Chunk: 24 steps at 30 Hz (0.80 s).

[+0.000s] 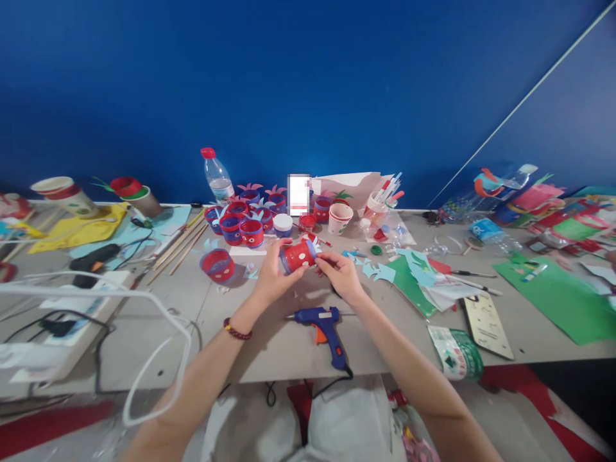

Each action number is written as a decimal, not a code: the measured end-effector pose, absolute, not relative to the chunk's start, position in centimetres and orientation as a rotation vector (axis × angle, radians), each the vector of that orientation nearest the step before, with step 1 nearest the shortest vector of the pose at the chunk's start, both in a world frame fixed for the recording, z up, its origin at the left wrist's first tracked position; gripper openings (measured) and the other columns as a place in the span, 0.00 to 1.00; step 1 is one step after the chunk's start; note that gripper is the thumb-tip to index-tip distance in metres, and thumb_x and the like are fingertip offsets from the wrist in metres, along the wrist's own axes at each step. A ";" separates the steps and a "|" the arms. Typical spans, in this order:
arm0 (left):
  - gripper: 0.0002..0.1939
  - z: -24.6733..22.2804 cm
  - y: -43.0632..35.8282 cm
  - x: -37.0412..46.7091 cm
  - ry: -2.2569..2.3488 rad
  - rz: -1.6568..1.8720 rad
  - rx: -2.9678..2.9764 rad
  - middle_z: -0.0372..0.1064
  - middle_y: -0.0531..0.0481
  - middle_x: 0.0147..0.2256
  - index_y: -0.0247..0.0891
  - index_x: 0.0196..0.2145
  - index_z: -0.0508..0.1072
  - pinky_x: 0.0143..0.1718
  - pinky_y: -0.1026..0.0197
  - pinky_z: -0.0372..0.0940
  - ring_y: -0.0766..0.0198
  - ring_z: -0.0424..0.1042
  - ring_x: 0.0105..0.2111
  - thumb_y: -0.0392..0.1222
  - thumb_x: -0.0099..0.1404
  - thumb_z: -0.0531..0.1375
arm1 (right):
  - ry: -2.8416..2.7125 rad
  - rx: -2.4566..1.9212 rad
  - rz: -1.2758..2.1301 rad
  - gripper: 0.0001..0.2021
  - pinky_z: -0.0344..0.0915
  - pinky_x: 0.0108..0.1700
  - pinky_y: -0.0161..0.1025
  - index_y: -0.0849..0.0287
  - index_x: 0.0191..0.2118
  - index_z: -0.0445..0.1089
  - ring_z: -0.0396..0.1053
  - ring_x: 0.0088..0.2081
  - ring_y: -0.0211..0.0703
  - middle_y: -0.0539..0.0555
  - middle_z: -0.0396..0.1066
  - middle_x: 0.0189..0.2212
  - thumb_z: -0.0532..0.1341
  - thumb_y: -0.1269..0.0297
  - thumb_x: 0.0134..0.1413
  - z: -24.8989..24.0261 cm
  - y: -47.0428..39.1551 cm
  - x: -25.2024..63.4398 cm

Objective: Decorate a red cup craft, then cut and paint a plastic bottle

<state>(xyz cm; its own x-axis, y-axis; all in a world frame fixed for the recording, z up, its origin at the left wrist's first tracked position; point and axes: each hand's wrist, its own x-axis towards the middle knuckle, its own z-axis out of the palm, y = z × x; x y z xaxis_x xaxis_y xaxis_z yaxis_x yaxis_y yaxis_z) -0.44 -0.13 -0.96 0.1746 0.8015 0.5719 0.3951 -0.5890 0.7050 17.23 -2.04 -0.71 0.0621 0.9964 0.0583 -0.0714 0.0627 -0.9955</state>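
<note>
My left hand (pixel 278 274) is wrapped round a small red cup (pixel 299 256) with white dots and a blue-purple rim, held tilted on its side above the table. At the cup's right end, the fingers of my right hand (pixel 339 274) are pinched by a light-blue paper piece (pixel 315 246); whether they grip the paper or the cup edge is hard to make out. Below both hands a blue hot glue gun (pixel 322 324) with an orange trigger lies on the table. A similar red and blue cup (pixel 217 265) stands to the left of my left hand.
Several decorated cups (pixel 251 232) cluster at the back beside a water bottle (pixel 217 176). Wooden sticks (pixel 180 244) and a white power strip (pixel 81 321) lie left. Blue paper scraps (pixel 380 273), green sheets (pixel 558 301) and a metal plate (pixel 488 326) are right. A white cable (pixel 163 308) loops at front left.
</note>
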 end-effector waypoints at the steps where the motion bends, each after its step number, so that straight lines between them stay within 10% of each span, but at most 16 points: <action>1: 0.28 -1.1 -0.1 -0.4 1.124 1.375 2.030 0.65 0.42 0.50 0.39 0.52 0.61 0.53 0.50 0.65 0.55 0.68 0.50 0.45 0.57 0.65 | -1.143 -1.136 1.152 0.15 0.68 0.31 0.39 0.59 0.32 0.74 0.69 0.24 0.39 0.50 0.71 0.20 0.68 0.53 0.40 -0.7 -2.1 17.2; 24: 0.34 -1.4 0.0 -0.3 1.098 1.245 1.788 0.68 0.43 0.48 0.42 0.52 0.59 0.50 0.49 0.67 0.54 0.71 0.50 0.49 0.52 0.69 | -1.302 -1.125 1.039 0.13 0.68 0.30 0.37 0.58 0.33 0.74 0.66 0.24 0.37 0.50 0.70 0.24 0.65 0.54 0.46 -1.4 -2.3 17.1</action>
